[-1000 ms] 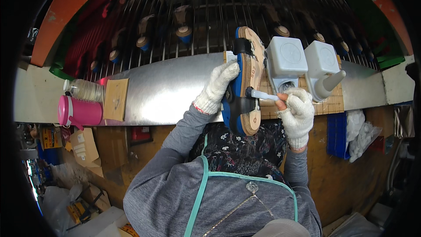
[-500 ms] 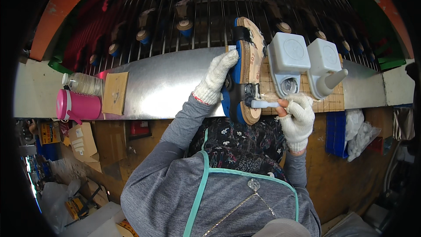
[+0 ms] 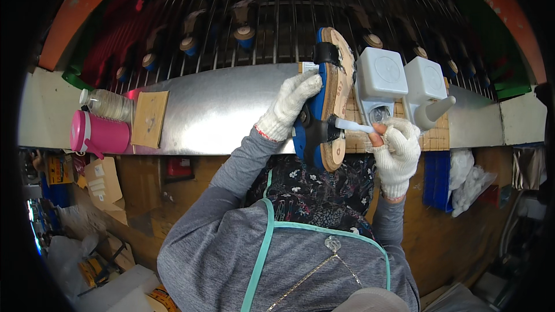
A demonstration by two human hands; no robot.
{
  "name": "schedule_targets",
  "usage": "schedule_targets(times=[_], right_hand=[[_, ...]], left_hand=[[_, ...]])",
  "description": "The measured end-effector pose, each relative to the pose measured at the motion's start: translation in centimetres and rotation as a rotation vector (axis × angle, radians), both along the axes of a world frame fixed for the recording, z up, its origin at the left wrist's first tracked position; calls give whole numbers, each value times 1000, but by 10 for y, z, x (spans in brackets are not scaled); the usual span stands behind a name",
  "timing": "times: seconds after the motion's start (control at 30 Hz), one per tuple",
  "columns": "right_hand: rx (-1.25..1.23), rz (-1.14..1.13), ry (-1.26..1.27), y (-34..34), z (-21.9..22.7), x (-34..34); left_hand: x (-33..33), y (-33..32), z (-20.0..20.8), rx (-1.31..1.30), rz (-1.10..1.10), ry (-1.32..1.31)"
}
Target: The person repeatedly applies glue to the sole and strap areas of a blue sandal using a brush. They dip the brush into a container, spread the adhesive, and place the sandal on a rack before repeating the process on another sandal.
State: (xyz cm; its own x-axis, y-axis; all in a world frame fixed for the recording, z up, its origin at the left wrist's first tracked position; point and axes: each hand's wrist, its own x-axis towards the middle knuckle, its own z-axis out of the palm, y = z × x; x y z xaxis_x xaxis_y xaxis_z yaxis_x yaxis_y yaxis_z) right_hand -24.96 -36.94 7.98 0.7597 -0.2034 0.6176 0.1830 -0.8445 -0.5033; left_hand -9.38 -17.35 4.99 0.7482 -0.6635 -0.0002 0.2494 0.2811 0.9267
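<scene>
A sandal (image 3: 330, 95) on a blue last stands on edge, its tan underside turned to the right and its black straps folded round the sides. My left hand (image 3: 292, 104), in a white knit glove, is closed round the blue side of it. Between the bare fingertips of my gloved right hand (image 3: 398, 153) is a white-handled brush (image 3: 354, 126). Its tip touches the sandal's edge by the lower strap. Just beyond that hand stands a white dispenser bottle (image 3: 382, 75) with a small cup at its foot.
A second white dispenser bottle (image 3: 426, 84) with a cone-shaped spout stands to the right, on a brown gridded board (image 3: 437, 140). Left on the metal bench (image 3: 222, 110) are a pink jug (image 3: 99, 133), a clear bottle (image 3: 110, 106) and a tan pad (image 3: 150, 120). Behind runs a rack of rods (image 3: 274, 29) carrying several sandals.
The brush has moved slightly up and to the right along the lower strap, its handle now tilted. The sandal has shifted a little downward and right with my left hand.
</scene>
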Motion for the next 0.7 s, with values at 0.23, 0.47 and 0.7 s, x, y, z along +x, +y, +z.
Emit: schedule_targets(times=[0.23,0.47,0.7], right_hand=[[-24,41,33,0,-1,-7],[12,144,52,-7,-1,-13],[350,-24,19,-19,-11,29]], left_hand=[[5,0,-2,14,18,10],[3,0,2,17,19,28],[-9,-7,-8,-104,-6,26]])
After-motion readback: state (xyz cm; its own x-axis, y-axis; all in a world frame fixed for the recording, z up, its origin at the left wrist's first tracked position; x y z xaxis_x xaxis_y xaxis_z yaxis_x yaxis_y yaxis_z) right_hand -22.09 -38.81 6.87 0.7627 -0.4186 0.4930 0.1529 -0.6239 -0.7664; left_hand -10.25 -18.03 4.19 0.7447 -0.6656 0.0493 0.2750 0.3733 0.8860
